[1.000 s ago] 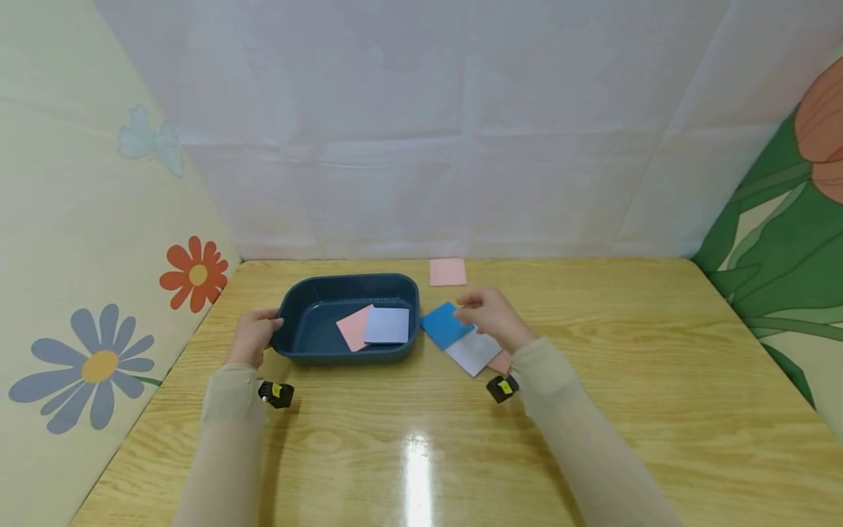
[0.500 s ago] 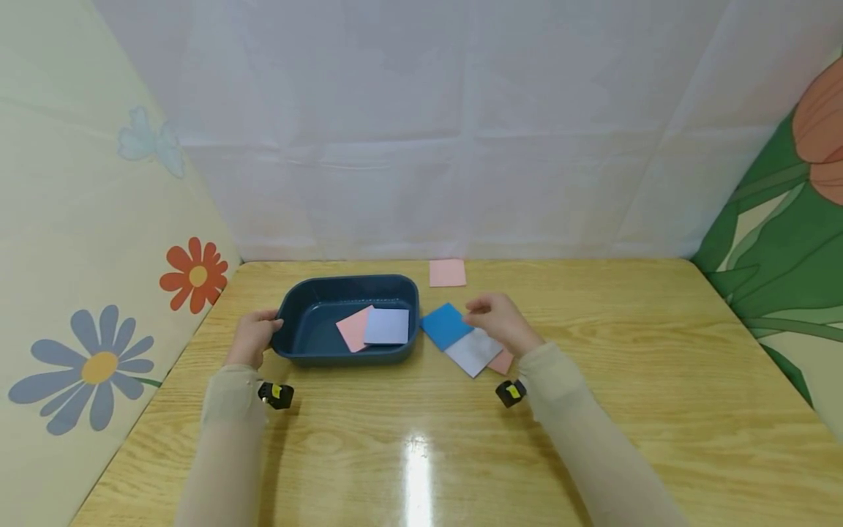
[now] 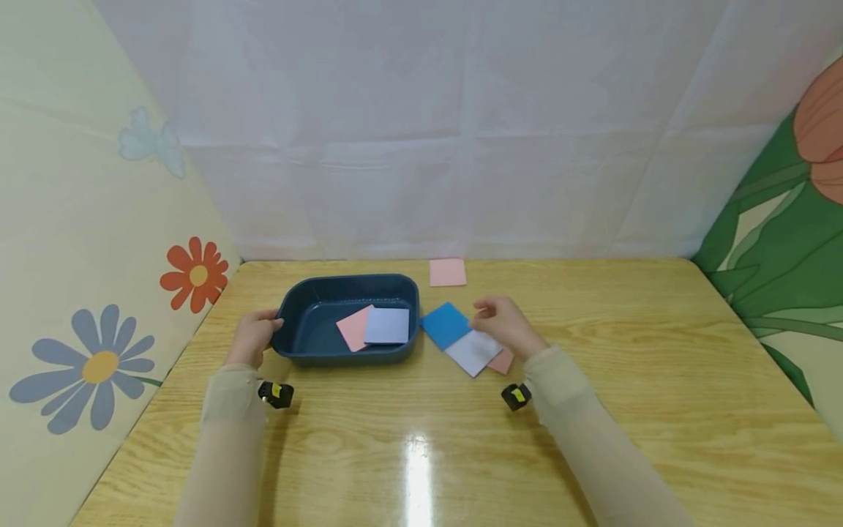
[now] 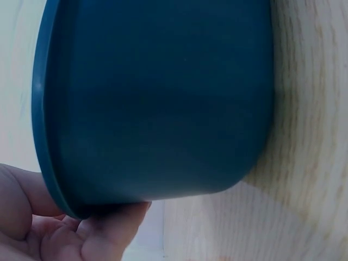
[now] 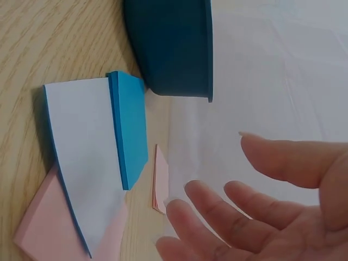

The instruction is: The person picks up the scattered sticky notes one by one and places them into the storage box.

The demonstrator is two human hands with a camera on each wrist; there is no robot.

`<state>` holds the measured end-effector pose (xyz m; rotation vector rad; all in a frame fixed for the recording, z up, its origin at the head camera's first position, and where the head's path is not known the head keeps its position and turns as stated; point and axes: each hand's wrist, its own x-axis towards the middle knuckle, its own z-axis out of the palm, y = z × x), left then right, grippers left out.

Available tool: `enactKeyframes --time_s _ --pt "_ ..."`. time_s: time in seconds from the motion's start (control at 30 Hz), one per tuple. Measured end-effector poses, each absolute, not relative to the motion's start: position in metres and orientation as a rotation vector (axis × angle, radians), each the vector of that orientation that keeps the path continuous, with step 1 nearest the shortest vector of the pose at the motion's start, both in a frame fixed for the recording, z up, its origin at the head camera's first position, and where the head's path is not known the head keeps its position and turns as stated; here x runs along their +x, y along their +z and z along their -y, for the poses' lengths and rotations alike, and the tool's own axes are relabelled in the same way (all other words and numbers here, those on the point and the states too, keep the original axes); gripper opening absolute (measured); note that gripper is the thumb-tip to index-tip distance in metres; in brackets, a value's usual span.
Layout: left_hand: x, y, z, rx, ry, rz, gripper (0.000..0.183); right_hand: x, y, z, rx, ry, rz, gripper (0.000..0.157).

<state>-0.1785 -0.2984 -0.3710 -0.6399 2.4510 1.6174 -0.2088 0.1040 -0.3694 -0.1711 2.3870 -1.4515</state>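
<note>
At the left end of a dark blue plastic bin (image 3: 349, 359), my left hand (image 3: 250, 338) grips the rim, thumb on one side and fingers on the other. Inside the bin lie a pink paper square (image 3: 352, 328) and a pale lavender one (image 3: 387, 325) overlapping it. My right hand (image 3: 503, 326) hovers with nothing in it, fingers loosely bent and thumb apart from them. Below it on the table are a blue paper square (image 3: 446, 325), a white sheet with a blue edge (image 5: 81, 147) and a pink square (image 3: 502, 361) partly beneath the white one.
Another pink square (image 3: 448, 272) lies near the back edge of the wooden table (image 3: 369, 446). A white cloth (image 3: 408, 132) hangs behind, and flower-printed panels (image 3: 79, 219) stand at both sides.
My right hand has drawn back slightly to the right, uncovering more of the blue square. The left hand, bin and papers stay where they were.
</note>
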Motion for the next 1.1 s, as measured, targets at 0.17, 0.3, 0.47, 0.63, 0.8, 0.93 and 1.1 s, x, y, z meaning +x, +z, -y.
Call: enactKeyframes --time_s 0.17,0.3,0.47,0.63,0.8,0.93,1.1 --pt "-0.179 -0.370 0.298 -0.650 1.608 -2.453 0.046 -0.207 -0.369 -0.104 -0.139 -1.409 -2.391 0.049" --pt "-0.179 -0.369 0.298 -0.661 1.606 -2.449 0.046 -0.205 -0.369 -0.104 -0.111 -1.381 -2.406 0.050" --pt "-0.179 -0.369 0.298 -0.651 1.614 -2.446 0.046 -0.206 -0.372 -0.105 -0.069 -1.375 -2.409 0.052" --pt "-0.179 -0.370 0.298 -0.654 1.604 -2.456 0.046 -0.205 -0.376 -0.108 -0.077 -1.344 -2.437 0.053" --pt "-0.179 -0.371 0.298 -0.659 1.614 -2.453 0.046 -0.205 -0.380 -0.110 -0.109 -1.322 -2.456 0.055" --pt "-0.179 -0.371 0.298 -0.660 1.626 -2.442 0.046 -0.205 -0.383 -0.113 -0.126 -1.286 -2.472 0.057" --pt "-0.178 -0.371 0.298 -0.655 1.627 -2.444 0.046 -0.205 -0.386 -0.117 -0.143 -1.201 -2.496 0.062"
